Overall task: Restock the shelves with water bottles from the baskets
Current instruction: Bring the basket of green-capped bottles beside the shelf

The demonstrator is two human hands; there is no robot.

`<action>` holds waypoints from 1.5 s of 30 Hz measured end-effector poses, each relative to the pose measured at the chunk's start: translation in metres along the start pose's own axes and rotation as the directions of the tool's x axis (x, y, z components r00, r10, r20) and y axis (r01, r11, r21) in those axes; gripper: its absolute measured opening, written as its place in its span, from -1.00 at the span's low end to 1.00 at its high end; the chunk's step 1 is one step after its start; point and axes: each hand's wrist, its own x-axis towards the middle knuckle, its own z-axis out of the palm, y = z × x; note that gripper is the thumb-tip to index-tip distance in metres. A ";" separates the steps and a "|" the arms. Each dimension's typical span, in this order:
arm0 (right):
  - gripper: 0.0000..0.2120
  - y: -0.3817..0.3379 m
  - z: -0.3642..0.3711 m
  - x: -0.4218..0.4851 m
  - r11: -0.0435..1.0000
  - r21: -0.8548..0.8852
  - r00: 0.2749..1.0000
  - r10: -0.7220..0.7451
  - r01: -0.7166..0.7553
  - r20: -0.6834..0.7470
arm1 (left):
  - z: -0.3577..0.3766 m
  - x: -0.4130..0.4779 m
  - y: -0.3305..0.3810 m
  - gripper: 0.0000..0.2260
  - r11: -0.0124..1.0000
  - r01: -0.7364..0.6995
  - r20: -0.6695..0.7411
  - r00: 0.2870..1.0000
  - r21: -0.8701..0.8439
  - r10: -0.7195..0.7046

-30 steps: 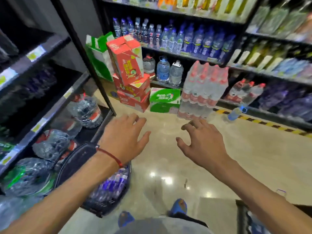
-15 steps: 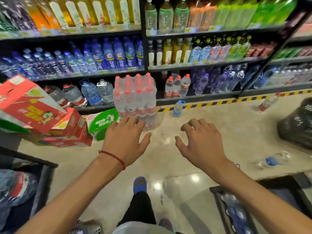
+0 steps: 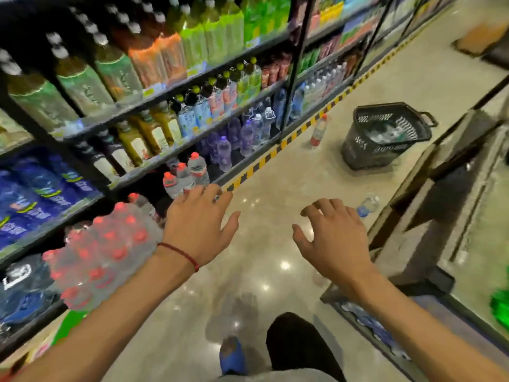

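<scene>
Nearest the camera, a dark trouser leg [image 3: 297, 346] and a blue shoe [image 3: 232, 354] stood on the glossy floor [image 3: 264, 188]. Just right of the leg, under the right forearm, lay the rim of a near basket [image 3: 330, 299] with blue-labelled water bottles [image 3: 369, 325] blurred inside it.

Both bare forearms reached forward over the floor. The left hand [image 3: 198, 227], with a red string bracelet [image 3: 179, 253] at its wrist, was spread wide, palm down, and held nothing. The right hand [image 3: 334, 244] was also empty, its fingers loosely bent and its thumb out to the side. The two hands were apart, neither touching anything.

Left of the left forearm, a shrink-wrapped pack of red-capped bottles [image 3: 107, 249] sat on the floor against the shelves [image 3: 192, 133]. Beyond the left fingertips, three red-capped bottles [image 3: 187, 175] stood upright at the bottom level, with purple-tinted bottles [image 3: 224, 153] further along. A small blue-labelled bottle [image 3: 367, 206] lay on its side on the floor past the right hand.

A yellow-and-black stripe [image 3: 275, 153] ran along the foot of the shelves. Beside it, one red-capped bottle [image 3: 318, 132] stood alone on the floor, near a far basket [image 3: 358, 150] holding clear bottles. The upper shelf levels carried green, orange and dark drinks, all blurred.
</scene>
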 end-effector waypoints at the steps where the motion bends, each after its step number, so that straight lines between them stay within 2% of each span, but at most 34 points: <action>1: -0.62 0.006 0.002 0.012 0.999 -0.006 0.999 0.042 -0.042 -0.002 | 0.002 0.022 -0.001 -0.52 1.000 -0.029 -0.006 1.000 0.002 0.029; 12: -0.55 0.121 0.039 0.170 0.931 -0.029 0.930 0.365 -0.364 0.034 | 0.031 0.284 0.044 -0.54 0.949 -0.313 -0.013 0.950 0.023 0.313; 18: -0.57 0.203 0.045 0.258 0.890 -0.052 0.891 0.454 -0.453 0.009 | 0.032 0.427 0.087 -0.54 0.903 -0.429 -0.012 0.903 0.031 0.430; 24: -0.57 0.279 0.063 0.350 0.815 -0.060 0.817 0.577 -0.576 0.010 | 0.043 0.574 0.129 -0.56 0.848 -0.529 0.001 0.848 -0.033 0.529; 29: -0.56 0.340 0.079 0.435 0.718 -0.043 0.719 0.695 -0.695 0.000 | 0.050 0.716 0.165 -0.64 0.760 -0.642 -0.056 0.767 -0.100 0.640; 33: -0.59 0.376 0.085 0.489 0.635 -0.032 0.636 0.772 -0.771 -0.014 | 0.046 0.811 0.198 -0.64 0.647 -0.755 -0.085 0.655 -0.104 0.751; 36: -0.60 0.404 0.089 0.519 0.586 -0.018 0.586 0.810 -0.810 -0.012 | 0.047 0.868 0.227 -0.66 0.592 -0.803 -0.077 0.596 -0.069 0.799; 40: -0.62 0.464 0.110 0.556 0.517 0.014 0.517 0.856 -0.856 -0.011 | 0.056 0.941 0.285 -0.56 0.525 -0.850 -0.026 0.526 -0.037 0.850; 45: -0.69 0.558 0.146 0.595 0.459 0.053 0.455 0.888 -0.887 -0.073 | 0.082 1.024 0.365 -0.61 0.476 -0.878 0.009 0.477 -0.041 0.879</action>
